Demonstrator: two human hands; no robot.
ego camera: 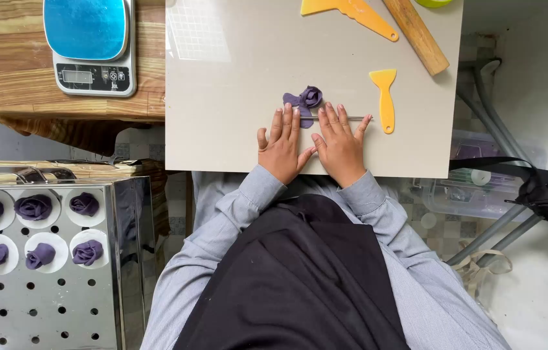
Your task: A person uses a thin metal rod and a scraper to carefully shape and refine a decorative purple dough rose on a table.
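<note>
The person wore a grey long-sleeved shirt with fine stripes, its cuffs buttoned close at the wrists. A black cloth hung down the front over the chest. The left hand (281,148) and right hand (338,145) were bare.

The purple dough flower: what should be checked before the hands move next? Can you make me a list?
1. Dough flower lies on the board, not at its edge: ok.
2. Left hand and right hand both flat on the thin stick: ok.
3. Stick lies right below the flower, over a flat bit of dough: ok; whether it touches the flower itself: cannot tell.
4. Small yellow scraper close to the right hand: ok.
5. Tray beside the person holds six finished flowers, with bare space left: ok.
</note>
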